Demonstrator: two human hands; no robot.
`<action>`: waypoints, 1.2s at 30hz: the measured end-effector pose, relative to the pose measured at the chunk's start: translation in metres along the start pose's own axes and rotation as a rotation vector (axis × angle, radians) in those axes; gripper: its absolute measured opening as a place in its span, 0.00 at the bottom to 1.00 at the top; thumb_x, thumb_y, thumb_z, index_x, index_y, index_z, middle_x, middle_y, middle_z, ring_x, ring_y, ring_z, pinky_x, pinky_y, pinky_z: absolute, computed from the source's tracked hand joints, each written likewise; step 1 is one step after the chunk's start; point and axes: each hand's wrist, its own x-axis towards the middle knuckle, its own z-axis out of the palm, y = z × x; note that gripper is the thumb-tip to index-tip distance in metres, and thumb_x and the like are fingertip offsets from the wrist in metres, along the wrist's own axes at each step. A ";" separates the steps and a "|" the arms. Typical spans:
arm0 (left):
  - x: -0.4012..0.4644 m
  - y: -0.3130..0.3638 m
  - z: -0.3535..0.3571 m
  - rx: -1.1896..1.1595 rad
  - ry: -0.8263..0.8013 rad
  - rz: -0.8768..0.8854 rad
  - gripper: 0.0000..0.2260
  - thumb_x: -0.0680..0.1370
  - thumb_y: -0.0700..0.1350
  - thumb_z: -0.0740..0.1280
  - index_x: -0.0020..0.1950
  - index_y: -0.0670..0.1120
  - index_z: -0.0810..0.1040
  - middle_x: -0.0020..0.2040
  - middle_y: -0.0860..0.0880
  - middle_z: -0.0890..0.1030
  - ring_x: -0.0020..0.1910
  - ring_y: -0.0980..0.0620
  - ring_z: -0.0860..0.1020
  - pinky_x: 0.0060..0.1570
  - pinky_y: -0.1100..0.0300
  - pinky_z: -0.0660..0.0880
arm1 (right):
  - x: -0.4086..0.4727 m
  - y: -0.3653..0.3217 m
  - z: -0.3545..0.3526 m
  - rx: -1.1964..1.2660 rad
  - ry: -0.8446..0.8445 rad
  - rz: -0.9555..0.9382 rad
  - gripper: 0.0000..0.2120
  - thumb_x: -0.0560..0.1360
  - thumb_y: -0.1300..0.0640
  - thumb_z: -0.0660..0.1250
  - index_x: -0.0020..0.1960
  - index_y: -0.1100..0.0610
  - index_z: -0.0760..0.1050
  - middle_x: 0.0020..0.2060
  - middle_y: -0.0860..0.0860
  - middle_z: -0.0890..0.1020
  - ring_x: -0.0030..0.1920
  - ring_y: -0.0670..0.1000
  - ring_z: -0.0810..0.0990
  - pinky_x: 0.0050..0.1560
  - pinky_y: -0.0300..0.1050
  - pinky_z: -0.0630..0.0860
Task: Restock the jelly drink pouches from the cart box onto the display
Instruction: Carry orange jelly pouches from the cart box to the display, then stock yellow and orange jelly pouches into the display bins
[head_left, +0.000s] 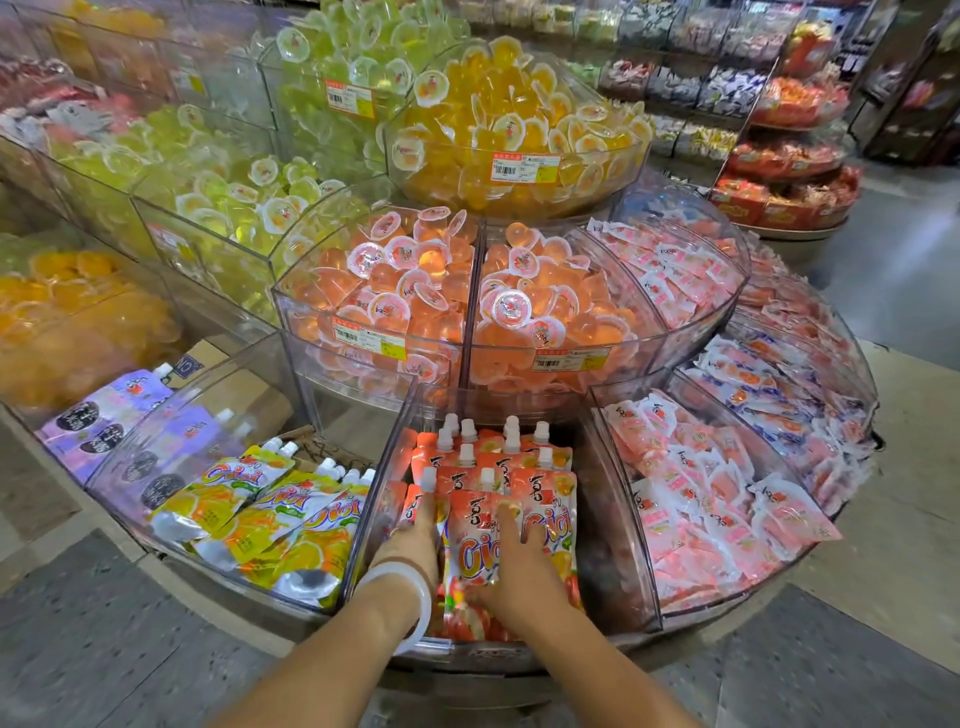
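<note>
Both hands' straight fingers press an orange pouch lying lengthwise, white spout pointing away.

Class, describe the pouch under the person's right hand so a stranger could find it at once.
Start at the round tiered display and find the bottom bin nearest the person, filled with orange pouches. The front pouch lies on top, between both hands, the right hand resting on it. Unlike its neighbours, its whole "Cici" logo shows.
</note>
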 end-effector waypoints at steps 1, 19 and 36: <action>0.002 -0.002 0.001 -0.012 -0.020 0.014 0.27 0.81 0.42 0.58 0.77 0.47 0.51 0.66 0.44 0.72 0.65 0.45 0.72 0.65 0.56 0.68 | 0.000 0.000 0.000 -0.018 0.001 0.000 0.47 0.72 0.47 0.71 0.76 0.46 0.41 0.74 0.59 0.52 0.67 0.59 0.71 0.63 0.49 0.73; -0.046 0.107 -0.032 0.374 0.229 0.483 0.37 0.74 0.49 0.69 0.76 0.43 0.52 0.77 0.41 0.50 0.77 0.41 0.49 0.75 0.48 0.54 | -0.042 0.037 -0.109 -0.234 0.308 -0.157 0.38 0.73 0.52 0.69 0.76 0.54 0.53 0.74 0.55 0.56 0.73 0.57 0.57 0.71 0.50 0.60; -0.256 0.413 0.157 0.620 0.145 1.049 0.29 0.73 0.44 0.68 0.71 0.43 0.60 0.71 0.41 0.62 0.72 0.41 0.59 0.69 0.48 0.62 | -0.296 0.366 -0.207 -0.248 0.482 0.530 0.43 0.70 0.51 0.73 0.75 0.58 0.50 0.72 0.56 0.61 0.71 0.59 0.61 0.69 0.51 0.62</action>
